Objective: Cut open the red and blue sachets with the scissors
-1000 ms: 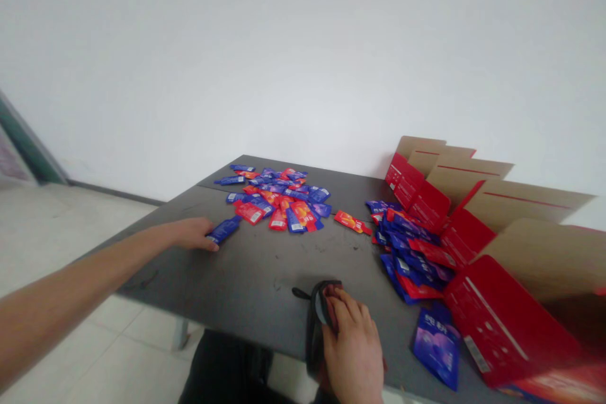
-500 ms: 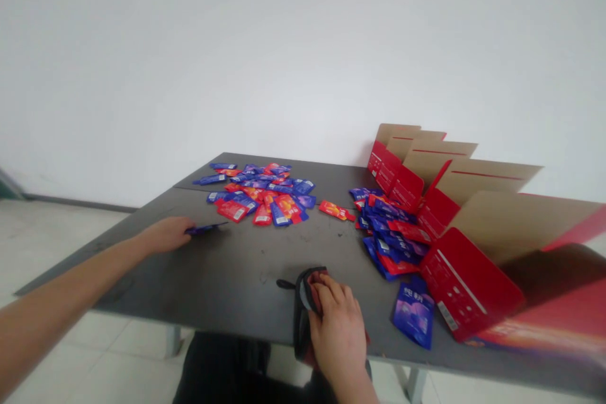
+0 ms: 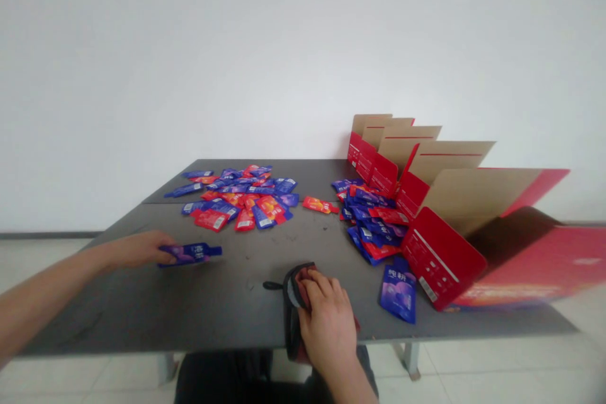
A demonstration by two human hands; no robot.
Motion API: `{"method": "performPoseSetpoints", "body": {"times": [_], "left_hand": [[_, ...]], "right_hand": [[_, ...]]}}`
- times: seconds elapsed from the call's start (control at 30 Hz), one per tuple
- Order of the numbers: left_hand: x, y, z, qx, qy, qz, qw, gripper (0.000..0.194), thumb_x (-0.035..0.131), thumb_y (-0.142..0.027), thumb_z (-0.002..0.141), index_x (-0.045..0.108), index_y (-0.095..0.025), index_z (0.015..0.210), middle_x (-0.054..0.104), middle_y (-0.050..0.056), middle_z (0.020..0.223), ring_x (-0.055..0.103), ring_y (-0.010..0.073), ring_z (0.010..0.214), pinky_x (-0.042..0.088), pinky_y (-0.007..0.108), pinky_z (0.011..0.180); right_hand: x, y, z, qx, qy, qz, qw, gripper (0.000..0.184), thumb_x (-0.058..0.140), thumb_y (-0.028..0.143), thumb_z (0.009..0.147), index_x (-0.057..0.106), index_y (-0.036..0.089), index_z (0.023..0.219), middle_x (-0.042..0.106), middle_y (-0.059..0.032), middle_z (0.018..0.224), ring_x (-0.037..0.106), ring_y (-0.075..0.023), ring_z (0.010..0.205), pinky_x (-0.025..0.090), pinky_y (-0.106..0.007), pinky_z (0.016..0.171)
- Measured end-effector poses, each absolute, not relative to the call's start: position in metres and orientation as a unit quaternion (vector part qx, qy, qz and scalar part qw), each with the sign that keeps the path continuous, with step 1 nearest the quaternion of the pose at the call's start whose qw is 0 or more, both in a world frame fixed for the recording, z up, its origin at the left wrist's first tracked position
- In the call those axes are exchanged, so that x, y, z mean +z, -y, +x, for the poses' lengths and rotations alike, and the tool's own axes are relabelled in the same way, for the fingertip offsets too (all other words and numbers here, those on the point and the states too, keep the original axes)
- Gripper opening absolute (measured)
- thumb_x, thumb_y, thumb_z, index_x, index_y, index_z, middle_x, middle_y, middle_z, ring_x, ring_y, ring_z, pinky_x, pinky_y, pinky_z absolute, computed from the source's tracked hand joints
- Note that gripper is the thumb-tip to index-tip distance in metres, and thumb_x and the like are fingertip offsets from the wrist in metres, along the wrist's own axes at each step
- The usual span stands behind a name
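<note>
L hand (image 3: 149,247): fingers & thumb closed on 1 blue pouch (image 3: 194,254), twd left edge of tbl (image 3: 227,322). R hand (image 3: 331,319): fingers curled, gripping black/red case (image 3: 292,319) at near edge, approx. mid. Mixed pouches (image 3: 241,192) twd far-left corner; 2nd pile (image 3: 374,218) beside open boxes (image 3: 445,259) along right edge.

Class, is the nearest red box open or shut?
The red box is open: a brown flap is raised and its dark inside shows.

5 ctns (image 3: 441,260), 2 pkt piles (image 3: 239,189), 1 case (image 3: 292,323)
</note>
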State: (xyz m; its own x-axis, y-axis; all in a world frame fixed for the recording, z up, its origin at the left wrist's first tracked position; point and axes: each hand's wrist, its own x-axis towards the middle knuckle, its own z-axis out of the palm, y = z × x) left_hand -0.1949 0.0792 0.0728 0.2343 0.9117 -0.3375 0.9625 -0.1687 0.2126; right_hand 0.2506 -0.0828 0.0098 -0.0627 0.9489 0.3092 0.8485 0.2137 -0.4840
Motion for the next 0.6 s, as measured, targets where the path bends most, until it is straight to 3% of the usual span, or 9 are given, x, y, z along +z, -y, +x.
{"method": "performPoseSetpoints", "body": {"times": [0.1,0.17,0.33,0.47,0.6], "left_hand": [[0.084,-0.081,-0.141,-0.072,-0.555,0.773,0.3,0.033,0.066,-0.045,0.074,0.078,-0.019,0.09,0.073,-0.002,0.084,0.06,0.0231,0.084,0.04,0.025,0.073],[0.083,-0.081,-0.103,-0.064,-0.515,0.799,0.303,0.032,0.066,-0.045,0.076,0.077,-0.016,0.084,0.069,-0.001,0.077,0.06,0.0221,0.079,0.038,0.025,0.068],[0.05,-0.068,-0.038,0.012,-0.515,0.8,0.306,0.042,0.061,-0.057,0.086,0.075,-0.017,0.091,0.071,0.0,0.083,0.063,0.0217,0.081,0.04,0.026,0.069],[0.021,-0.044,-0.019,0.132,-0.564,0.774,0.256,0.042,0.06,-0.06,0.089,0.073,-0.02,0.089,0.072,0.0,0.08,0.065,0.0217,0.077,0.042,0.027,0.067],[0.011,-0.033,-0.014,0.18,-0.522,0.78,0.295,0.037,0.062,-0.055,0.089,0.075,-0.02,0.09,0.076,0.002,0.085,0.069,0.0246,0.084,0.05,0.031,0.076]], "right_hand": [[0.01,0.083,0.25,0.084,0.724,-0.621,0.288,0.041,0.06,0.011,0.084,0.07,0.028,0.12,0.066,-0.0027,0.137,0.056,-0.0276,0.116,0.045,-0.041,0.098],[0.01,0.083,0.25,0.082,0.727,-0.62,0.282,0.04,0.061,0.012,0.085,0.07,0.028,0.121,0.065,-0.0029,0.137,0.055,-0.0273,0.116,0.045,-0.041,0.099],[0.011,0.082,0.253,0.098,0.727,-0.622,0.273,0.039,0.061,0.013,0.085,0.07,0.026,0.121,0.065,-0.004,0.137,0.055,-0.0269,0.118,0.044,-0.04,0.102],[0.018,0.075,0.254,0.125,0.719,-0.604,0.319,0.038,0.058,0.01,0.086,0.069,0.024,0.12,0.065,-0.0034,0.135,0.055,-0.0235,0.118,0.044,-0.036,0.105],[0.038,0.053,0.231,0.083,0.766,-0.54,0.338,0.032,0.06,0.02,0.092,0.068,0.024,0.123,0.061,-0.0038,0.141,0.051,-0.0235,0.122,0.042,-0.036,0.107]]}}
